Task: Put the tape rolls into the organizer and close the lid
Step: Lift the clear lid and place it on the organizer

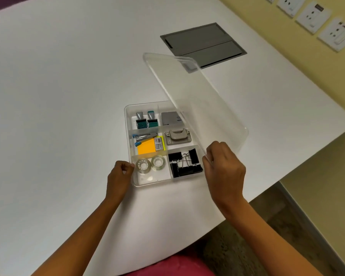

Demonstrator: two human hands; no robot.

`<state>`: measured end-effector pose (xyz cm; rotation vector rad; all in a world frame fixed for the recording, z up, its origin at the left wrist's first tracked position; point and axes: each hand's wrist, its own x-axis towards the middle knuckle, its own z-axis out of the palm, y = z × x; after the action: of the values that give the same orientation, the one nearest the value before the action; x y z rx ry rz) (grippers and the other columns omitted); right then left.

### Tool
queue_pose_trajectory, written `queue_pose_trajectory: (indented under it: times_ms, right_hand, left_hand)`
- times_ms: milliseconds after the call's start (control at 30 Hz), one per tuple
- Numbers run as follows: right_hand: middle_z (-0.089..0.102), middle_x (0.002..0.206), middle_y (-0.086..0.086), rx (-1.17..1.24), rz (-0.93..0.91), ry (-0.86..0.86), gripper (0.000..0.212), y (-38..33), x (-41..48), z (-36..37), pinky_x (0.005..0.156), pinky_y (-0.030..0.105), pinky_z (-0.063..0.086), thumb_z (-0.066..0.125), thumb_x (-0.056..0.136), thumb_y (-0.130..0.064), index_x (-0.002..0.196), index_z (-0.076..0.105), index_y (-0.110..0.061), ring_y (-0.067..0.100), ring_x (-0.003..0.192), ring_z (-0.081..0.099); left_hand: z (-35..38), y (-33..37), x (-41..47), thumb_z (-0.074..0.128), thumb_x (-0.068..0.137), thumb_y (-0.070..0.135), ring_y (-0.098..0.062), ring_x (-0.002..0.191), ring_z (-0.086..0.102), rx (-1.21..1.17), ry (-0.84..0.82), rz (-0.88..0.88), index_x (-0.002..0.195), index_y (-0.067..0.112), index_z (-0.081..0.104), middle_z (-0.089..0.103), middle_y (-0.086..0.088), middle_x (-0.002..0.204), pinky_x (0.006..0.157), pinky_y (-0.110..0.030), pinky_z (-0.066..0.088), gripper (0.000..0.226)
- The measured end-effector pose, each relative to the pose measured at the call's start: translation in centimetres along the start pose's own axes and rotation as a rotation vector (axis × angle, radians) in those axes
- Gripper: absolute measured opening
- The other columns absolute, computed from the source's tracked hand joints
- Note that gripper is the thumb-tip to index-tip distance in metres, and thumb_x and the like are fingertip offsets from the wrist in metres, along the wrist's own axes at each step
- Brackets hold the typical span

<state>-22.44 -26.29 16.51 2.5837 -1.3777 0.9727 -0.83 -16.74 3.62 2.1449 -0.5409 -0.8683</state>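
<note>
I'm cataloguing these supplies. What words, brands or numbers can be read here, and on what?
Grey box in the organizer: print ending "...mlin", partly hidden, unsure.
Label on the small box by the sticky notes: too small to read.
Wall sockets: markings too blurred.

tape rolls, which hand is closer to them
Left. The left hand sits just beside the tape rolls; the right hand holds the lid across the organizer.

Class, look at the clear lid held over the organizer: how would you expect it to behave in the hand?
The lid probably is light: the right hand alone holds it tilted by one corner. It looks fairly stiff, since it keeps flat without sagging. Its smooth, clear plastic may be slippery, so the pinch by the fingers could slip.
</note>
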Motion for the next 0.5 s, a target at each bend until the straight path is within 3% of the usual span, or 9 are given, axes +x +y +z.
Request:
queue_pose_trajectory:
  times_ms: [100,200,333,433,500]
  right_hand:
    - [0.051,0.058,0.007,0.178,-0.005,0.005,0.019,-1.3,0.6,-1.5,0.044,0.018,0.035,0.072,0.073,0.005,0.067,0.055,-0.002,0.011,0.052,0.038]
    - [0.035,0.058,-0.008,0.363,0.084,0.041,0.026,-2.2,1.7,-2.6,0.051,0.005,0.026,0.066,0.075,0.007,0.063,0.047,-0.007,0.005,0.056,0.028]
    - [0.028,0.056,-0.010,0.780,0.383,0.024,0.039,-2.4,3.5,-3.1,0.049,0.008,0.028,0.066,0.088,-0.013,0.065,0.035,-0.019,0.004,0.050,0.030]
    - [0.031,0.056,-0.010,1.063,0.627,-0.092,0.040,-2.0,4.4,-2.4,0.048,0.019,0.033,0.063,0.090,-0.021,0.062,0.034,-0.022,0.008,0.049,0.029]
    - [0.031,0.051,-0.012,1.221,0.748,-0.178,0.042,-1.4,4.0,-1.4,0.042,0.017,0.031,0.061,0.092,-0.022,0.061,0.032,-0.022,0.005,0.043,0.028]
  left_hand:
    - [-0.2,0.7,-0.4,0.063,0.089,0.018,-0.027,0.104,0.052,-0.049,0.156,0.051,0.117,0.006,0.050,0.054,-0.013,0.115,0.089,-0.040,0.046,0.033]
    - [-0.6,2.0,-0.6,0.063,0.089,0.016,-0.032,0.114,0.051,-0.103,0.197,0.094,0.121,0.006,0.051,0.054,-0.015,0.124,0.096,-0.044,0.046,0.036]
    - [-1.2,3.9,-1.1,0.056,0.094,0.023,-0.019,0.103,0.054,-0.206,0.129,0.151,0.125,0.010,0.051,0.057,-0.007,0.124,0.078,-0.019,0.044,0.034]
    - [-2.0,4.9,-1.3,0.050,0.097,0.031,-0.020,0.101,0.058,-0.331,0.020,0.056,0.125,0.014,0.054,0.059,-0.003,0.122,0.083,-0.028,0.049,0.034]
    - [-2.7,5.6,-1.6,0.048,0.097,0.032,-0.020,0.094,0.061,-0.522,-0.154,-0.081,0.116,0.015,0.060,0.064,-0.002,0.114,0.077,-0.030,0.050,0.029]
